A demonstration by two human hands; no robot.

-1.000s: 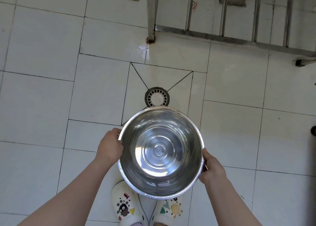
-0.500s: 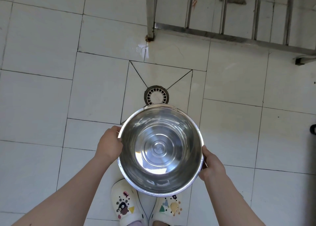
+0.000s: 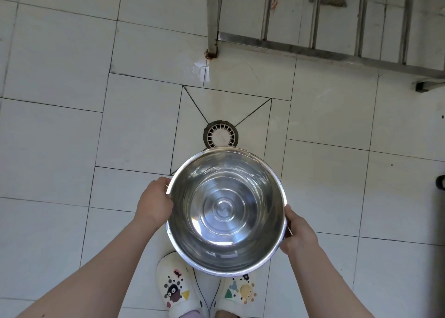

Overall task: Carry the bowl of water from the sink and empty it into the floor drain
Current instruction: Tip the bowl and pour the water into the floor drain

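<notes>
A round stainless steel bowl (image 3: pixel 226 211) with clear water in it hangs level above the tiled floor, over my feet. My left hand (image 3: pixel 154 203) grips its left rim and my right hand (image 3: pixel 297 233) grips its right rim. The floor drain (image 3: pixel 221 134), a round white grille in a dark ring, lies in the floor just beyond the bowl's far rim, which covers the drain's near edge. No sink is in view.
A metal rack (image 3: pixel 313 47) on a rusty-footed leg (image 3: pixel 212 40) stands beyond the drain, with a wet patch (image 3: pixel 201 70) by the leg. My white patterned clogs (image 3: pixel 175 291) show under the bowl. A dark object (image 3: pixel 440 181) sits at the right edge.
The bowl and both hands have stayed together in the same grip; the drain has slid slightly up in view, so more of its grille shows past the bowl's far rim.
</notes>
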